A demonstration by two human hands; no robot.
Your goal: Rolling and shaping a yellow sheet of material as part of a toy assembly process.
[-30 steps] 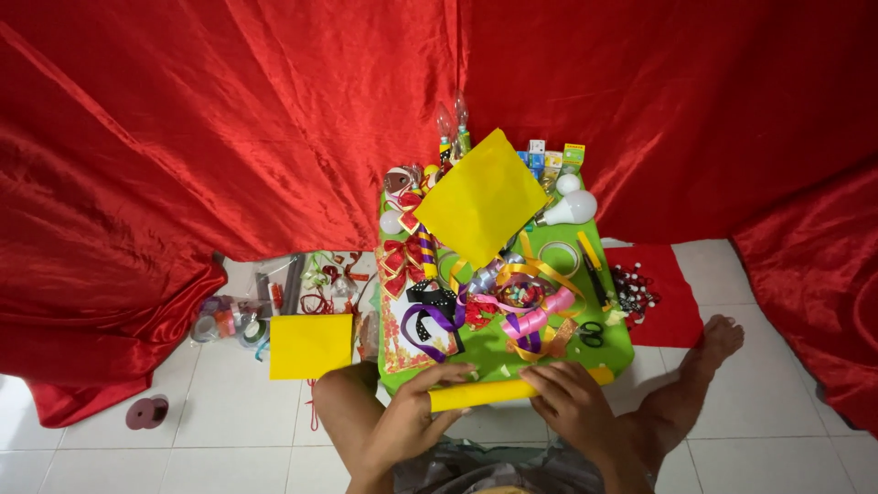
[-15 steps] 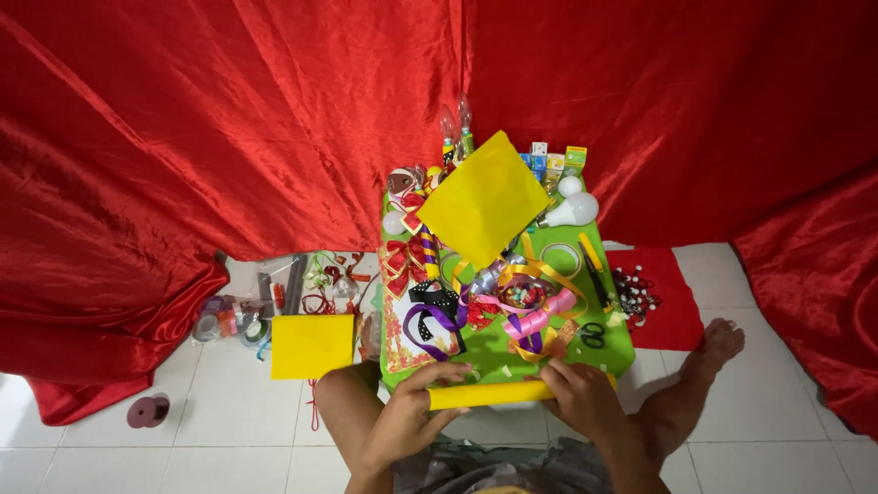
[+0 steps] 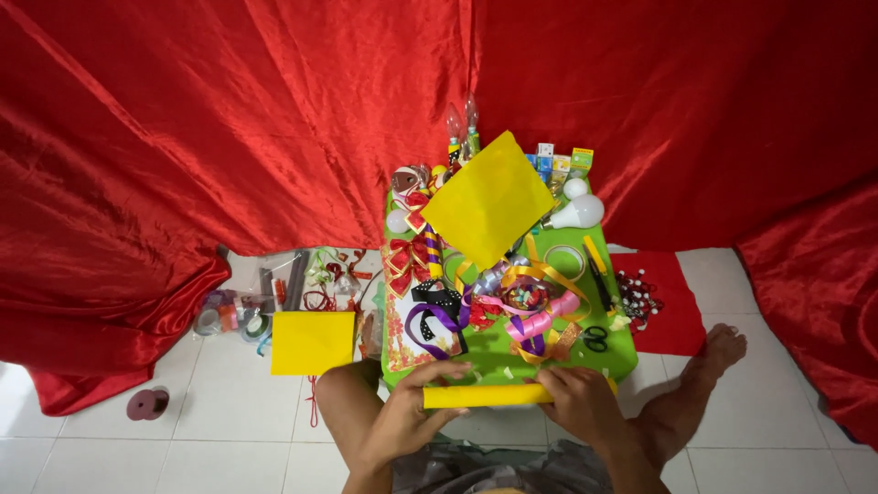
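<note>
A folded strip of yellow paper (image 3: 485, 395) lies along the near edge of a small green table (image 3: 620, 357). My left hand (image 3: 413, 418) grips its left end, fingers curled over the top. My right hand (image 3: 578, 404) presses on its right end. Beyond the strip, curled ribbons (image 3: 530, 311) in purple, pink and gold are piled on the table, and a large yellow sheet (image 3: 487, 199) stands propped at the back.
Another yellow sheet (image 3: 312, 342) lies on the white tile floor at left, near tape rolls (image 3: 230, 316). Black scissors (image 3: 594, 338), a white bulb (image 3: 578, 212) and a red cloth (image 3: 668, 306) sit at right. Red drapery (image 3: 229, 119) hangs behind. My bare foot (image 3: 722, 352) rests at right.
My right hand has shifted slightly along the yellow strip and my left hand's fingers have curled further over it. The rest is unchanged.
</note>
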